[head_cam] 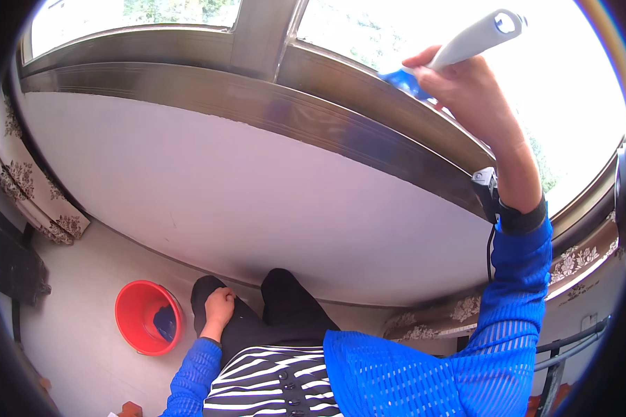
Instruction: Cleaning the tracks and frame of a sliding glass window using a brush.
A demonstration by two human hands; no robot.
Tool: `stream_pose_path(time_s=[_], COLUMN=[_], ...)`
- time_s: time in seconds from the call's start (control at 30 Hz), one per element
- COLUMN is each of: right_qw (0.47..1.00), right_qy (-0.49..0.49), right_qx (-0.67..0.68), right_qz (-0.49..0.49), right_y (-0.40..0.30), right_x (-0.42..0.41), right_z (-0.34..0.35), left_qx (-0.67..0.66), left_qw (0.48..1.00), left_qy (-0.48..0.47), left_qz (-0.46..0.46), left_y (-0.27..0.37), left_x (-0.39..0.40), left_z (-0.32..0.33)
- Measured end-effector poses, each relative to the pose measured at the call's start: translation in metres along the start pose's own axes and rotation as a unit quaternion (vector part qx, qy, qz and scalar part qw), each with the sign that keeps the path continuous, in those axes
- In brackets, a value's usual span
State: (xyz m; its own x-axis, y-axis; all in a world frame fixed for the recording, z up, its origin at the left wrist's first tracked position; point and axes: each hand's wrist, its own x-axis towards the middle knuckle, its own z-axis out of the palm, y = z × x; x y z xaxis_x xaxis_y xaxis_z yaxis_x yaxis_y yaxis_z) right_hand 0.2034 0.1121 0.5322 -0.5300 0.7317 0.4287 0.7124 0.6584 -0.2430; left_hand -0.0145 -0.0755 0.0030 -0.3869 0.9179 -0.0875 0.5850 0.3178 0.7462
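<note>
My right hand grips a brush by its white plastic handle, which has a hanging hole at the end. Blue bristles or a blue head point down-left, against or just over the lower metal frame of the window; contact cannot be told. Curled up, my left hand rests on my knee in black trousers, with nothing visible in it. On the floor beside that knee stands a red bucket with a dark blue cloth-like thing inside.
Below the metal sill runs a pale wall. Patterned curtains hang at the left and right. A black metal rail is at lower right, and dark furniture at far left. A small device with a cable is on my right wrist.
</note>
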Motion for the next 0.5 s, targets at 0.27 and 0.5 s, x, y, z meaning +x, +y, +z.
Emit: stream_pose_path(time_s=[0.27, 0.5], right_qw=[0.987, 0.996], right_qy=[0.088, 0.078], right_qx=[-0.068, 0.017], right_qz=[0.116, 0.034], right_y=[0.033, 0.051], right_x=[-0.033, -0.047], right_z=[-0.051, -0.026], left_qx=[-0.001, 0.015], left_qw=[1.0, 1.0], left_qy=[-0.009, -0.007], left_qz=[0.01, 0.015], left_y=[0.002, 0.0], left_x=[0.003, 0.001], left_z=[0.0, 0.001])
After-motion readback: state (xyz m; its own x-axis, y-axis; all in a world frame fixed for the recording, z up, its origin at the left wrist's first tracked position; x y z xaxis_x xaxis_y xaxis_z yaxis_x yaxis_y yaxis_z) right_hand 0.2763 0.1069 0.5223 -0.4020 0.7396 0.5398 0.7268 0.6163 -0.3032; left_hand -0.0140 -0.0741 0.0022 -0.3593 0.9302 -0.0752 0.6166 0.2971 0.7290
